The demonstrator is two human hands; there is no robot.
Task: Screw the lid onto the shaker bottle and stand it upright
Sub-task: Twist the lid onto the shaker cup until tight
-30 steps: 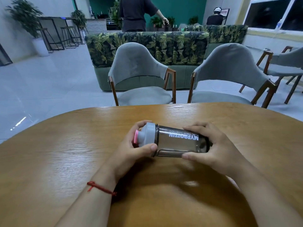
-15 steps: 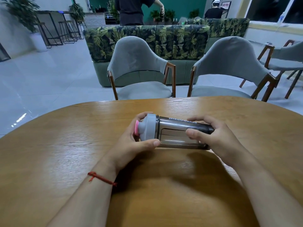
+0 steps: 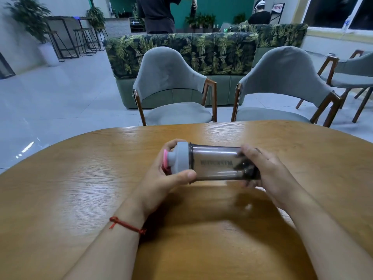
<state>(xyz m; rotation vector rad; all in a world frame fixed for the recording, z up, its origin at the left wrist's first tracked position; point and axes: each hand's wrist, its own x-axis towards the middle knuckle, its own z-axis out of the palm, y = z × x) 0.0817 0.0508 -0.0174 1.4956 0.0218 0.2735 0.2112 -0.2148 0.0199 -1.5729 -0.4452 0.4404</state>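
A smoky clear shaker bottle (image 3: 216,163) lies on its side just above the round wooden table (image 3: 80,178), its base pointing right. A grey lid (image 3: 180,158) with a pink cap (image 3: 166,159) sits on its left end. My left hand (image 3: 161,182) wraps around the lid, thumb on the near side at the seam. Around the bottle's base end, my right hand (image 3: 270,174) is closed and slightly blurred. Printed lettering shows faintly on the bottle's side.
Two grey chairs (image 3: 171,87) (image 3: 282,83) stand at the table's far edge, a leaf-print sofa (image 3: 181,51) behind them. Two people (image 3: 157,15) are in the background. A third chair (image 3: 353,73) is far right.
The bottle has turned about its long axis, so the lettering has shifted. My right hand has shifted its hold on the base end. The left hand stays on the lid.
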